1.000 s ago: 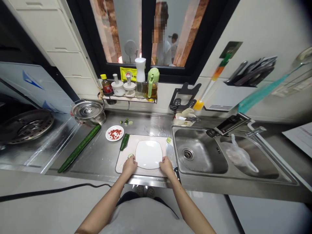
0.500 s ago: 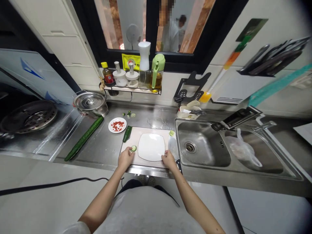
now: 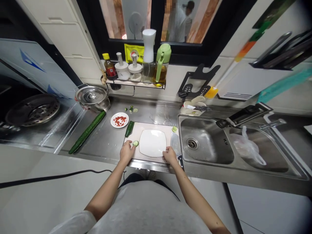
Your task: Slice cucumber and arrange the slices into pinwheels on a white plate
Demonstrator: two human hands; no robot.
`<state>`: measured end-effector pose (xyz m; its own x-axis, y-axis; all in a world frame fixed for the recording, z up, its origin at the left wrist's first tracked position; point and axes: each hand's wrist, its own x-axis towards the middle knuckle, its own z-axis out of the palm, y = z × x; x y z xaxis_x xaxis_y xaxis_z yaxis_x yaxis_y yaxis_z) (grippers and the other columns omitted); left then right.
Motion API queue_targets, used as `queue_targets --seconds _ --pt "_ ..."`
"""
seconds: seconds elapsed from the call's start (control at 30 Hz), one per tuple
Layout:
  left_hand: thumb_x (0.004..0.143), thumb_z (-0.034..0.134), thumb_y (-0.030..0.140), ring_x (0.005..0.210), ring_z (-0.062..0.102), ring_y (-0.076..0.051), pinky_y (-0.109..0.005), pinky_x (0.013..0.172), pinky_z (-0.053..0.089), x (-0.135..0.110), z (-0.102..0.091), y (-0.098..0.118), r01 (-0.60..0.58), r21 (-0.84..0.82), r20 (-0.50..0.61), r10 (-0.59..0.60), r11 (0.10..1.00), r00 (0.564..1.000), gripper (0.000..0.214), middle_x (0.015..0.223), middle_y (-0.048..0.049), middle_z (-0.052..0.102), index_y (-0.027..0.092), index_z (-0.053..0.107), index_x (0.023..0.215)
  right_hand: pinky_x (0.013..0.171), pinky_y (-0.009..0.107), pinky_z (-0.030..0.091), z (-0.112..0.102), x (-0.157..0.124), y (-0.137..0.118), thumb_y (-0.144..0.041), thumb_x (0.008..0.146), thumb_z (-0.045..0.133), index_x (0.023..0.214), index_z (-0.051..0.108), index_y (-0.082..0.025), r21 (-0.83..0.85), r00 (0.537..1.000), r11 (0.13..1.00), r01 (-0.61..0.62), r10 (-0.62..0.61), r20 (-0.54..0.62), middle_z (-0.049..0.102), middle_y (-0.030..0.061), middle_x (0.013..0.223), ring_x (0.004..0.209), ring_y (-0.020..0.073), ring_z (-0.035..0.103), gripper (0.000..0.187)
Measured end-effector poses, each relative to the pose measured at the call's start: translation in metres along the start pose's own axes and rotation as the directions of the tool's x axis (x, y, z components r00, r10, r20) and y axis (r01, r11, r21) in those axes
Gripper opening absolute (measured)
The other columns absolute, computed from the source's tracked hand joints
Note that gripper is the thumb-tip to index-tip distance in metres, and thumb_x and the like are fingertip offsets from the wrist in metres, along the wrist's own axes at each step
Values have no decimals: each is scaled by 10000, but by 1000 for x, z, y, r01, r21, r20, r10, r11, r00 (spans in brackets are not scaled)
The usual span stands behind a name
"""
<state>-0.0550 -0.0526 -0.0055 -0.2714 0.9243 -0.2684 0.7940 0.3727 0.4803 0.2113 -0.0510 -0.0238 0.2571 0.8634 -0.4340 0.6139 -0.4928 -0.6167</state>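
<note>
A white squarish plate point(image 3: 153, 143) with a thin dark rim lies on the pale cutting board point(image 3: 136, 155). My right hand point(image 3: 170, 155) grips the plate's lower right edge between thumb and fingers. At the board's left side my left hand point(image 3: 126, 152) has its thumb and fingers apart, close beside the cucumber slices point(image 3: 136, 143); whether the thumb touches them I cannot tell. A cut piece of cucumber point(image 3: 129, 129) rests at the upper left corner of the board. More slices point(image 3: 174, 129) lie on a knife blade point(image 3: 174, 141) along the right side.
A small white plate of chopped red bits point(image 3: 120, 120), cucumber ends point(image 3: 131, 109) and a long cucumber point(image 3: 87, 132) are on the steel counter to the left. Behind them stands a lidded pot point(image 3: 94, 97). A double sink point(image 3: 206, 141) is on the right, a seasoning rack point(image 3: 136, 83) above.
The fingers of my left hand have spread apart beside the cucumber slices. My right hand stays on the plate's edge. The whole view has shifted slightly.
</note>
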Motion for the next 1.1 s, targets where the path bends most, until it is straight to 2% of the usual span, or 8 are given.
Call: queue_targets --seconds 0.33,0.53,0.73,0.9,1.1 --pt "873 517 421 974 579 -213 -287 807 413 1 3 7 -28 27 -63 30 999 998 330 1082 -77 601 231 617 1123 562 218 359 -6 -3 -4 -169 723 519 1098 549 -146 -59 998 997 50 -48 26 581 -17 664 587 132 522 377" --pt "871 528 407 977 579 -210 -287 824 412 -1 1 8 -35 11 -92 36 999 995 314 1111 -69 610 239 641 1111 606 241 359 -12 -8 -5 -218 776 513 1236 500 -107 -119 995 989 89 -82 64 585 -3 664 623 159 535 473" --pt "864 558 341 964 584 -194 -272 821 402 1 0 8 -46 -28 -97 43 999 994 235 1048 -53 654 227 648 1048 658 252 358 -18 -9 -7 -256 800 504 1274 488 -104 -160 994 981 112 -111 16 581 6 688 691 178 543 499" --pt "852 573 298 865 580 -161 -253 759 386 5 3 8 -64 -66 -114 56 996 992 133 947 -22 663 223 625 949 667 247 357 -21 -12 -11 -274 807 489 1258 508 -111 -149 990 980 135 -138 -11 573 6 686 699 181 546 480" --pt "843 587 276 792 577 -137 -240 721 372 14 4 5 9 -97 -34 -12 995 999 107 869 -5 657 207 598 924 656 251 361 -20 -14 -10 -293 796 468 1218 540 -109 -94 983 981 168 -174 -52 563 -2 655 665 181 539 466"
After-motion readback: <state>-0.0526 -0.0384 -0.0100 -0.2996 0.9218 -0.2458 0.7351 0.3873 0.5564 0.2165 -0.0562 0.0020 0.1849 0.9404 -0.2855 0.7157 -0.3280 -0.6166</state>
